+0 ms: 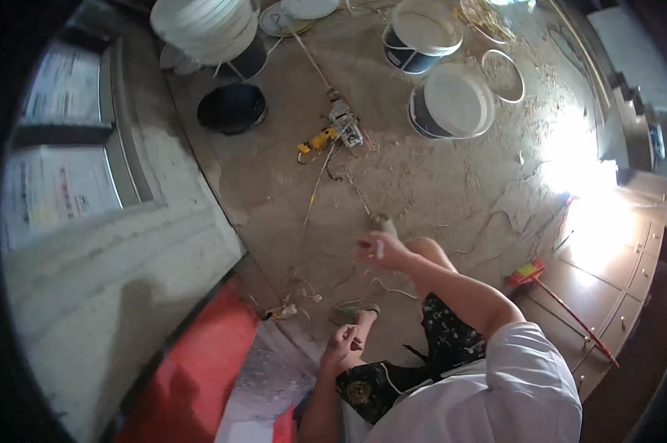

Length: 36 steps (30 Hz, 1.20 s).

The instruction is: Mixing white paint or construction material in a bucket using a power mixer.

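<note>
My right hand [377, 249] reaches out over the floor above my bent leg, with fingers loosely apart, whitish smears on it and nothing visible in it. My left hand [344, 341] is lower, beside my left leg, fingers curled; what they hold, if anything, is unclear. A yellow-and-grey power tool [341, 122] lies on the dusty floor [267, 199] ahead, with cords trailing toward me. Near my left foot is a small light-coloured object [283, 310] with cord attached, too small to make out.
Stacked white buckets [200, 22], a black tub [230, 109] and open buckets [451, 103] stand ahead. A concrete ledge [112, 244] below a window [67, 177] runs along the left, beside red sheeting [182, 369]. A red-handled broom [569, 310] leans by beige cabinets [614, 280] at right.
</note>
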Each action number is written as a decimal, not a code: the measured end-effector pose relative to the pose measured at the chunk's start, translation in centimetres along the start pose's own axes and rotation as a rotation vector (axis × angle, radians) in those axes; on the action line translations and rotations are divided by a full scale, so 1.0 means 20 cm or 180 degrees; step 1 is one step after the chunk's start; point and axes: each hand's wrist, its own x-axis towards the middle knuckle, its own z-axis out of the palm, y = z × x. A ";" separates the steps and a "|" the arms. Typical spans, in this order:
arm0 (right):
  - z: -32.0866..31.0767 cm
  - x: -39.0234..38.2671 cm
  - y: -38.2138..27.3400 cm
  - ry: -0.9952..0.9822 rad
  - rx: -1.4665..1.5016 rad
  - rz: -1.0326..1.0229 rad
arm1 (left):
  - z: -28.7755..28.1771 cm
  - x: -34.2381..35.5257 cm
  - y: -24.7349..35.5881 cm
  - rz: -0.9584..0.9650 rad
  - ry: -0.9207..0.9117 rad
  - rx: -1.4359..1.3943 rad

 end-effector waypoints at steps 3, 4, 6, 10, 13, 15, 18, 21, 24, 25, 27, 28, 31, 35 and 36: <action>-0.55 -0.04 0.13 0.1207 -0.1741 0.0316 | 0.18 0.05 0.41 0.0174 0.0921 0.1767; -0.52 0.09 -0.16 0.1344 -0.0791 0.0584 | -0.02 0.01 0.39 0.0638 0.1330 0.1962; -0.84 0.10 -0.42 0.1660 0.0089 0.1002 | 0.19 0.02 0.78 0.0511 0.1741 0.2138; -1.17 0.25 -0.30 0.1658 0.0001 0.1602 | 0.47 0.09 1.44 0.0360 0.2452 0.2737; -1.39 0.34 -0.32 0.1295 0.0272 0.1835 | 0.71 0.20 1.85 0.0558 0.1839 0.3041; -1.57 0.39 -0.34 0.1158 0.0631 0.1691 | 0.81 0.36 2.03 0.0492 0.1594 0.3085; -1.67 0.36 -0.43 0.2204 0.0651 0.1334 | 0.94 0.64 2.32 -0.0010 0.1280 0.2455; -1.61 0.42 -0.41 0.1906 0.0606 0.1608 | 0.84 1.03 2.62 0.0415 0.1286 0.2801; -1.58 0.44 -0.34 0.2000 0.0496 0.1710 | 0.85 1.43 2.82 0.0638 0.1128 0.2679; -1.60 0.46 -0.34 0.2081 0.0597 0.1755 | 0.85 1.58 2.90 0.0438 0.1156 0.2929; -1.73 0.63 -0.55 0.2053 0.0841 0.1944 | 0.67 1.83 3.01 0.0385 0.1374 0.3256; -1.78 0.73 -0.59 0.2151 0.1090 0.2093 | 0.58 1.98 3.07 0.0584 0.1495 0.3383; -1.68 0.86 -0.30 0.2711 0.1212 0.1858 | 0.50 2.65 3.04 -0.0295 0.1129 0.3723; -1.50 1.29 -0.41 0.2607 0.1807 0.1895 | -0.10 3.22 3.27 -0.0322 0.1978 0.2377; -1.53 1.34 -0.46 0.2809 0.2127 0.1866 | -0.15 3.34 3.29 0.0540 0.1295 0.2918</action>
